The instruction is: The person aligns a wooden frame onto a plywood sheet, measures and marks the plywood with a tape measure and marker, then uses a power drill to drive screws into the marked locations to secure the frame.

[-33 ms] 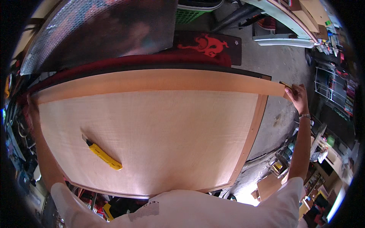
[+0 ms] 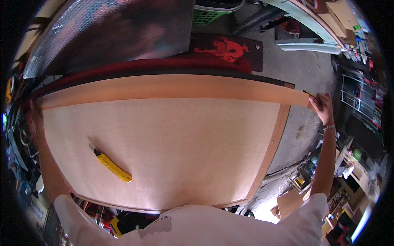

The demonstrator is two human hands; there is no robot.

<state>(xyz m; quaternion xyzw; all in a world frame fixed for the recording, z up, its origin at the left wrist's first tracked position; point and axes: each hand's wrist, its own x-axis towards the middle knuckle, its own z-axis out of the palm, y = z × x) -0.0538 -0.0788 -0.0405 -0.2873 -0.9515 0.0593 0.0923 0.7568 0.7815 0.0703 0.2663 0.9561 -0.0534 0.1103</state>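
Nothing is shifting since the earlier frame, which was taken at the same instant; both arms are staying spread wide across the large wooden panel (image 2: pixel 164 147), and the yellow utility knife (image 2: pixel 110 165) is lying in the same spot on its pale face, toward the left, blade end pointing up-left; the right hand (image 2: pixel 322 107) is gripping the far right end of a long thin wooden strip (image 2: pixel 172 88), its fingers (image 2: pixel 315 101) closed around the strip's tip, which is overhanging the panel's right corner; the strip is running along the panel's far edge, lying on it from side to side; the left hand (image 2: pixel 32 111) is reaching to the strip's left end at the picture's rim, but whether its fingers are closing on the strip I cannot tell, as that edge is dim and blurred; beyond the panel a black board with a red dragon figure (image 2: pixel 225 48) is lying on the concrete floor (image 2: pixel 303 69), beside a green crate (image 2: pixel 211 13).
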